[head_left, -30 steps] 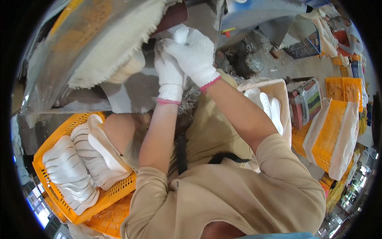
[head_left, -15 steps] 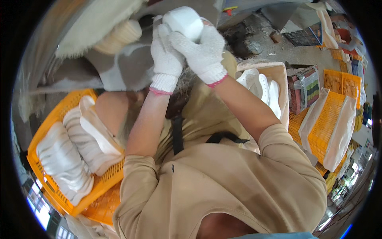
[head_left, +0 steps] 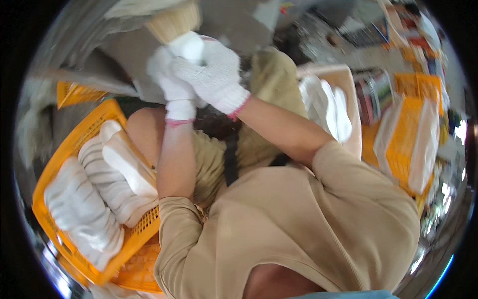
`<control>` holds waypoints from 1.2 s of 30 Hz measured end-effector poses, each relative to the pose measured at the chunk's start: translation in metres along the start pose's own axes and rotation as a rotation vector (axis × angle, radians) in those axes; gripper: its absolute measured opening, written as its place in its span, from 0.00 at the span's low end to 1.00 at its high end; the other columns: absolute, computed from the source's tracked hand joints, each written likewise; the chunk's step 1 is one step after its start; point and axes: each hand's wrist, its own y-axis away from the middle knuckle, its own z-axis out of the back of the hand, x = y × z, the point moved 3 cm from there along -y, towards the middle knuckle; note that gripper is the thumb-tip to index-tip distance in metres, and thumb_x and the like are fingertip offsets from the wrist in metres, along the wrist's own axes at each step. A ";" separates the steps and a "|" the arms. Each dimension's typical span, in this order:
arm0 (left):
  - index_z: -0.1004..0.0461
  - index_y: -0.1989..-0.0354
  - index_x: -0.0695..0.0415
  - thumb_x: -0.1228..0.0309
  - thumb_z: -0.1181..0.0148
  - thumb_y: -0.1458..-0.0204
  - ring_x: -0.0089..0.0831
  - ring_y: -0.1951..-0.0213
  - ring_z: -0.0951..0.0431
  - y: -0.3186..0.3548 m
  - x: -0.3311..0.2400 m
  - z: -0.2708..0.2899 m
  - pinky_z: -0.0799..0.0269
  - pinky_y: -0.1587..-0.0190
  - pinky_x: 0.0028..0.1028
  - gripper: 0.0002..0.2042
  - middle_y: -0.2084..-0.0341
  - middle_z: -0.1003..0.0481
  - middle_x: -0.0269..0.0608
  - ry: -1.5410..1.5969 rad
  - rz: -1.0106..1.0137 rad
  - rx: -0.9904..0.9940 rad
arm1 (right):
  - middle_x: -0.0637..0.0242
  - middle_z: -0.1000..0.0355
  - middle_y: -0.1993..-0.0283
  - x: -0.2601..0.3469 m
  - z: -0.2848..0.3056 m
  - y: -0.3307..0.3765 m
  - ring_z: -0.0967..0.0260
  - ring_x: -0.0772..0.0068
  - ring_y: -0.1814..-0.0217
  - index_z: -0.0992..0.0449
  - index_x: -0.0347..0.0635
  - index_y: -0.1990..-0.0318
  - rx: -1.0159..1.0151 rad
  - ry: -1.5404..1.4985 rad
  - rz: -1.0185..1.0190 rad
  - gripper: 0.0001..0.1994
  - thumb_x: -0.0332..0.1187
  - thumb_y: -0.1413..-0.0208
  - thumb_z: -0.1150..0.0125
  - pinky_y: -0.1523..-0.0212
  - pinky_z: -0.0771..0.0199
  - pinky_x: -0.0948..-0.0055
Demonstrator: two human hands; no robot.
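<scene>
Both my hands, in white knit gloves with pink-edged cuffs, grip a smooth, rounded white piece (head_left: 190, 48). My left hand (head_left: 172, 82) wraps its lower left side, blurred by motion. On its right, my right hand (head_left: 215, 72) is closed, its fingers partly hidden. The white piece's top is against or just under a pale bristly round brush (head_left: 175, 21); whether they touch I cannot tell. At my left, an orange plastic crate (head_left: 145, 223) holds rows of stacked white spoon-like pieces (head_left: 79, 199). One such long piece (head_left: 128, 162) lies on top.
Right of my knee stands a pale-lined box (head_left: 354, 114) with several long white pieces (head_left: 326, 107). Farther right are orange crates (head_left: 401, 137) and a striped bag (head_left: 373, 97). A grey sheet (head_left: 117, 62) hangs beneath the brush. Another person (head_left: 427, 32) is at the far upper right.
My hands have moved left and slightly down, bringing the white piece from beside the brush to its lower edge. My view has shifted slightly.
</scene>
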 end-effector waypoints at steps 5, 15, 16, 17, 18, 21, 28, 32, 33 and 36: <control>0.28 0.51 0.60 0.63 0.43 0.39 0.37 0.55 0.21 0.029 -0.017 -0.041 0.25 0.50 0.37 0.15 0.58 0.24 0.43 -0.451 -0.274 -0.064 | 0.53 0.18 0.63 -0.001 0.022 0.019 0.18 0.53 0.61 0.16 0.42 0.58 -0.092 -0.061 -0.030 0.24 0.53 0.53 0.27 0.56 0.20 0.60; 0.25 0.50 0.60 0.71 0.49 0.34 0.32 0.58 0.22 -0.005 0.033 -0.032 0.23 0.54 0.32 0.10 0.57 0.22 0.41 0.200 -0.100 -0.041 | 0.50 0.18 0.63 0.028 0.003 -0.013 0.18 0.47 0.59 0.15 0.42 0.59 0.093 0.380 0.057 0.26 0.58 0.52 0.30 0.56 0.19 0.56; 0.25 0.49 0.60 0.72 0.47 0.35 0.33 0.57 0.21 -0.003 0.028 -0.031 0.22 0.54 0.32 0.11 0.57 0.21 0.42 0.019 -0.212 -0.022 | 0.51 0.18 0.62 0.030 0.006 -0.011 0.18 0.47 0.59 0.15 0.41 0.60 0.097 0.319 0.060 0.26 0.57 0.51 0.30 0.56 0.19 0.56; 0.24 0.48 0.60 0.72 0.46 0.36 0.34 0.57 0.20 -0.002 0.023 -0.033 0.22 0.55 0.33 0.11 0.56 0.21 0.43 -0.154 -0.297 -0.005 | 0.52 0.18 0.62 0.030 0.010 -0.008 0.18 0.48 0.59 0.15 0.40 0.60 0.083 0.260 0.078 0.26 0.56 0.50 0.29 0.56 0.19 0.56; 0.24 0.49 0.60 0.72 0.45 0.37 0.35 0.58 0.19 0.000 0.022 -0.032 0.21 0.55 0.34 0.11 0.57 0.20 0.43 -0.004 -0.145 -0.010 | 0.52 0.19 0.61 0.031 0.014 -0.005 0.18 0.49 0.60 0.15 0.39 0.61 0.080 0.202 0.069 0.25 0.55 0.49 0.29 0.56 0.20 0.57; 0.24 0.49 0.61 0.69 0.41 0.38 0.36 0.58 0.16 0.002 -0.004 -0.042 0.18 0.57 0.36 0.12 0.60 0.19 0.42 0.205 -0.125 0.052 | 0.53 0.18 0.60 0.027 0.015 -0.019 0.18 0.51 0.57 0.16 0.42 0.54 0.239 0.145 0.148 0.27 0.56 0.51 0.29 0.54 0.20 0.59; 0.26 0.47 0.60 0.49 0.63 0.29 0.43 0.60 0.17 0.007 0.020 -0.055 0.18 0.54 0.41 0.27 0.60 0.19 0.47 0.736 0.464 0.136 | 0.58 0.18 0.56 -0.006 0.038 -0.008 0.20 0.69 0.53 0.23 0.36 0.42 0.517 0.114 0.072 0.32 0.45 0.54 0.23 0.49 0.22 0.68; 0.26 0.46 0.60 0.49 0.62 0.30 0.45 0.59 0.17 0.008 0.033 -0.055 0.18 0.53 0.40 0.26 0.59 0.19 0.48 0.688 0.390 0.061 | 0.52 0.20 0.51 0.020 0.044 0.002 0.20 0.54 0.51 0.22 0.39 0.44 0.602 -0.017 -0.184 0.36 0.53 0.59 0.26 0.46 0.23 0.61; 0.27 0.46 0.60 0.49 0.62 0.30 0.45 0.59 0.17 0.007 0.035 -0.056 0.19 0.53 0.40 0.26 0.59 0.19 0.48 0.710 0.412 0.077 | 0.52 0.20 0.54 0.029 0.049 0.016 0.20 0.52 0.51 0.23 0.39 0.45 0.651 -0.022 -0.224 0.34 0.51 0.58 0.27 0.46 0.24 0.62; 0.27 0.45 0.60 0.49 0.61 0.31 0.47 0.59 0.17 -0.013 0.036 -0.059 0.19 0.52 0.40 0.26 0.59 0.19 0.49 0.728 0.456 0.111 | 0.53 0.20 0.59 0.033 0.043 0.019 0.20 0.51 0.54 0.24 0.37 0.45 0.575 0.174 -0.054 0.30 0.45 0.55 0.29 0.49 0.22 0.60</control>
